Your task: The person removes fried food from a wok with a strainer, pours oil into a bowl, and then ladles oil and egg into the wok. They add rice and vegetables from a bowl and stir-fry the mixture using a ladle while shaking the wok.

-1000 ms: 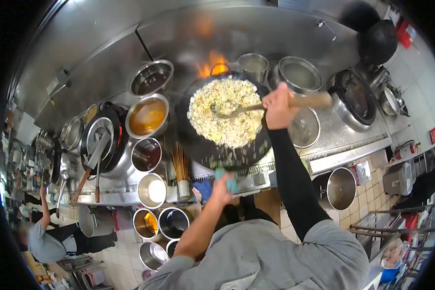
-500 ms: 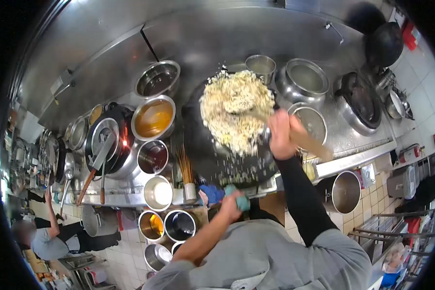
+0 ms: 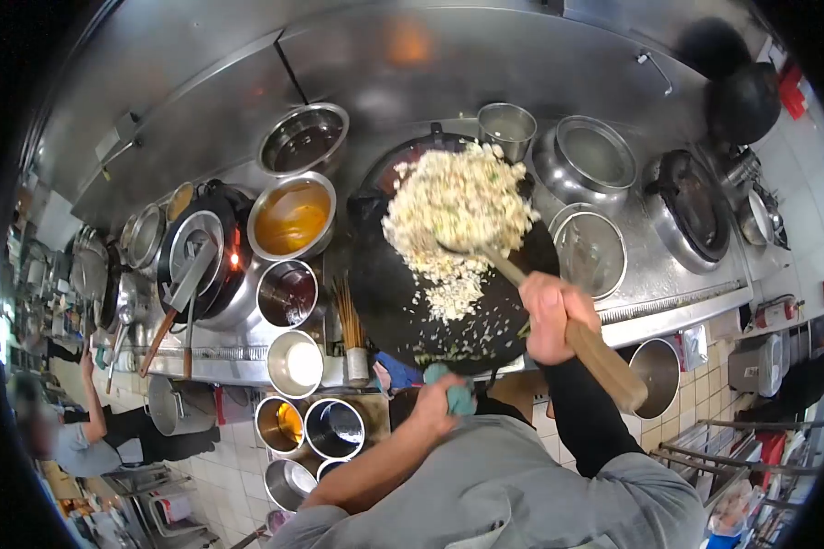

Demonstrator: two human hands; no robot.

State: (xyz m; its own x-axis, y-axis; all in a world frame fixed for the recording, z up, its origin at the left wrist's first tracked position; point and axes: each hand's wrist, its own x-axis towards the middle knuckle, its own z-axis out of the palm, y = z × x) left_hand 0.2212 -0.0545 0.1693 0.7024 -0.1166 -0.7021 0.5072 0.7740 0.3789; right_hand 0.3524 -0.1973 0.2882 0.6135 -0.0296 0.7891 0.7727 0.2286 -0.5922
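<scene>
A large black wok point(image 3: 384, 306) sits on the stove in front of me, with a mass of fried rice point(image 3: 458, 201) piled and tossed toward its far side. My right hand point(image 3: 558, 317) is wrapped round the thick wooden handle of a ladle point(image 3: 499, 261), whose metal head is against the lower part of the rice. Loose grains are scattered on the near wall of the wok. My left hand point(image 3: 437, 403) grips a green cloth point(image 3: 449, 388) at the wok's near edge; what lies under the cloth is hidden.
Bowls of orange liquid point(image 3: 292, 218) and dark liquid point(image 3: 303, 140) stand left of the wok, above bamboo sticks point(image 3: 349, 320). Right are a steel pot point(image 3: 591, 156) and a strainer point(image 3: 589, 252). A person point(image 3: 87, 439) is at far left, near another wok point(image 3: 209, 261) with flame.
The rice has risen and shifted, baring the wok's far rim and more of its left wall. My right hand has moved nearer to me with the ladle. My left hand still holds the cloth.
</scene>
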